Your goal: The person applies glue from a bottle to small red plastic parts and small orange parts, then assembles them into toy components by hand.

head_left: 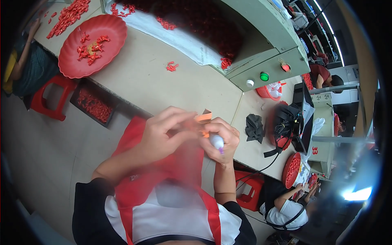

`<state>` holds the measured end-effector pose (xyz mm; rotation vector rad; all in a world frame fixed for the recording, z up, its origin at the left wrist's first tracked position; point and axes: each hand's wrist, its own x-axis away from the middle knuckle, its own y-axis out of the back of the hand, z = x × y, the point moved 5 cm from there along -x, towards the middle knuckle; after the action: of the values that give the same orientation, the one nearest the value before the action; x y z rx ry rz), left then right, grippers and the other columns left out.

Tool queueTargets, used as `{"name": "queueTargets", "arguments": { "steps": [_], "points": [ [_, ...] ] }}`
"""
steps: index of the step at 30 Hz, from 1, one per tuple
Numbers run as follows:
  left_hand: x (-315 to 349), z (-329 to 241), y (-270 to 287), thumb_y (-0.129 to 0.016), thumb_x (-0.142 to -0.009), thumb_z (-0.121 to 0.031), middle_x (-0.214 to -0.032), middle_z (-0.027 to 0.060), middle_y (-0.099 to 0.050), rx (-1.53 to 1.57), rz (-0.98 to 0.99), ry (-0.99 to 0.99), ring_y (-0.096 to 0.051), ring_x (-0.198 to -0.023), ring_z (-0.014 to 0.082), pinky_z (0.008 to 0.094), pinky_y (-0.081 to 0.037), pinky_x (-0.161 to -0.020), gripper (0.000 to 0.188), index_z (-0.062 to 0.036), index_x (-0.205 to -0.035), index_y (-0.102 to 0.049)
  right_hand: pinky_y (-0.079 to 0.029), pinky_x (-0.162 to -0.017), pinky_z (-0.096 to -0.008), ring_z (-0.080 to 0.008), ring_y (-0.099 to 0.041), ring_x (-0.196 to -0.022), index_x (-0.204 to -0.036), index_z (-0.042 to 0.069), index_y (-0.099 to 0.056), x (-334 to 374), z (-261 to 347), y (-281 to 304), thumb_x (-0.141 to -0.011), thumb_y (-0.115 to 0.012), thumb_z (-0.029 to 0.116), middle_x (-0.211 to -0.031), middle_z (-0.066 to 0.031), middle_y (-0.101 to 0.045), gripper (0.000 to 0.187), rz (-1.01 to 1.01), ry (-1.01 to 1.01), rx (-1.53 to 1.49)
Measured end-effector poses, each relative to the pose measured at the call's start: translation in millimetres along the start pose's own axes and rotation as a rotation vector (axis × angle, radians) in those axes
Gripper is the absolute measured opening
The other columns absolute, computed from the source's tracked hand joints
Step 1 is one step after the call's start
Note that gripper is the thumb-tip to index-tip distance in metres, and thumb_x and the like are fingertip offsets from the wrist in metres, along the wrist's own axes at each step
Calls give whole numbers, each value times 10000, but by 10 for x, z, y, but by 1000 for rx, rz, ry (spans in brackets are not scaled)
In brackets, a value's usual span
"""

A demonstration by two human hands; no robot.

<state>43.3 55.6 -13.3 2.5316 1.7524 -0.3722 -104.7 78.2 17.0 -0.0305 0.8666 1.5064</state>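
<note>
By the near edge of the desk [141, 65], the right hand [227, 138] curls around a purple-tipped white bottle [217, 141], probably palmed to leave fingertips free for the orange strip [203, 118] beside it. The left hand's [163, 131] fingers bend together; blur hides whether they pinch anything.
</note>
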Motion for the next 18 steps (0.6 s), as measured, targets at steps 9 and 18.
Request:
{"name": "queueTargets", "arguments": {
  "steps": [9,18],
  "points": [
    [-47,-172,-193,-780,-614,-117,-922,132,-581,-581,-109,-420,-622,-751,211,270,-522,-615,471,34,-1016,-586,-497,-519,-231,-145,-598,-612,-887,-78,-597,334,-372,155,-727,-565,-136,-807,-130,-593,173,-213,-428,-659],
    [-306,-53,-654,-756,-643,-69,-946,132,-584,-611,29,-354,-630,-794,209,276,-531,-648,451,41,-1047,-589,-477,-505,-239,-146,-582,-599,-861,-58,-601,357,-616,445,-720,-548,-126,-746,-100,-555,166,-128,-246,-654]
  ]
}}
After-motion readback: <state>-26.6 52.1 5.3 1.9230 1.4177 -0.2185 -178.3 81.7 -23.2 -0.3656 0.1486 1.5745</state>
